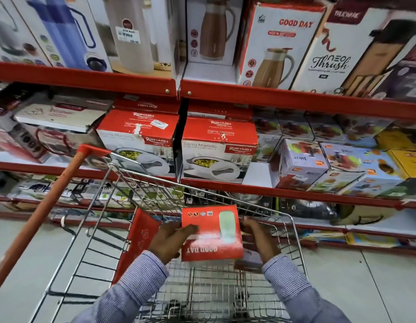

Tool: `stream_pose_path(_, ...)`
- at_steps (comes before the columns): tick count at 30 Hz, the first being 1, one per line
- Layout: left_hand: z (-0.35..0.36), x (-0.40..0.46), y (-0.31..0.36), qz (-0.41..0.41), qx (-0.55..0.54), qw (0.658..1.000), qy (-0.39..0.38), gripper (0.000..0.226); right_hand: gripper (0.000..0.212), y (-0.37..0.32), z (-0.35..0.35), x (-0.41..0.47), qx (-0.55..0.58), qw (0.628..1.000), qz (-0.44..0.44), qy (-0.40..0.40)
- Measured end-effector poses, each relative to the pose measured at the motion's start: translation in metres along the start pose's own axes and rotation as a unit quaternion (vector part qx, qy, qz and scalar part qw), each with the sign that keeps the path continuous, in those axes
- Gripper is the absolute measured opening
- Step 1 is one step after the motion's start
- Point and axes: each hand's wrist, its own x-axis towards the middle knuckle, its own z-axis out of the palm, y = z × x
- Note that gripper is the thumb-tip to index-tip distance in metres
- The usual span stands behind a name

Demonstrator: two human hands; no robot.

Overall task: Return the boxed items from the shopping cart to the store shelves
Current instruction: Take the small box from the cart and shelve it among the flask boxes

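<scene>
a person in striped blue sleeves holds a red "good day" box (211, 231) over the wire basket of a shopping cart (293, 231) in a store aisle, the box's lettering reading upside down from the wearer's view. the left hand (172, 241) presses against the box's left side, fingers (190, 228) wrapped onto its top face; the right hand (258, 236) clasps the opposite side, its fingers curled round the right edge, so both hands are closed on the box and carry it between them. a second red box (137, 243) stands on end inside the cart, leaning against the basket's left wall, just beside the left hand, and part of another carton shows under the right wrist, too hidden to make out. the cart's orange handle (46, 210) runs diagonally across the lower left. ahead rise red metal shelves (225, 94): the top shelf carries boxed flasks and jugs, among them a matching white-and-red "good day" carton (279, 43) beside a "neo thrush" box (337, 52); the middle shelf holds two red-topped "rishabh sigma marbella" casserole boxes (218, 150) side by side, with juicer cartons (300, 164) stacked to their right; lower shelves behind the cart are blurred
</scene>
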Motion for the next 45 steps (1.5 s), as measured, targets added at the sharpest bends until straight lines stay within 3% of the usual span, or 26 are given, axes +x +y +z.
stream_pose_path(2, -0.007, -0.021, 0.025, 0.064, -0.032, 0.997, 0.009, 0.021, 0.058, -0.022, -0.003, -0.012, 0.013, 0.999, -0.047, 0.007)
stream_pose_path(4, -0.014, -0.041, 0.050, 0.128, -0.042, 0.991, 0.025, 0.023, 0.039, -0.055, -0.004, -0.034, 0.033, 0.994, -0.101, -0.003)
stream_pose_path(8, -0.028, -0.076, 0.097, 0.247, -0.010, 0.966, 0.070, 0.022, 0.026, -0.112, -0.008, -0.061, 0.027, 0.971, -0.238, -0.009)
stream_pose_path(11, -0.033, -0.097, 0.134, 0.344, 0.058, 0.933, 0.086, 0.035, 0.017, -0.154, -0.009, -0.076, 0.029, 0.947, -0.320, -0.026)
stream_pose_path(18, -0.047, -0.128, 0.213, 0.496, 0.100, 0.853, 0.128, 0.039, 0.036, -0.238, -0.008, -0.104, 0.061, 0.896, -0.438, -0.027)
stream_pose_path(26, -0.056, -0.139, 0.289, 0.578, 0.134, 0.788, 0.164, 0.047, 0.038, -0.318, -0.008, -0.124, 0.071, 0.849, -0.522, -0.027)
stream_pose_path(38, -0.060, -0.089, 0.337, 0.614, 0.104, 0.760, 0.187, 0.052, 0.042, -0.375, -0.011, -0.095, 0.024, 0.835, -0.549, -0.037)
stream_pose_path(45, -0.058, -0.046, 0.349, 0.587, 0.101, 0.776, 0.207, 0.066, 0.044, -0.394, -0.005, -0.060, 0.007, 0.840, -0.541, -0.050)
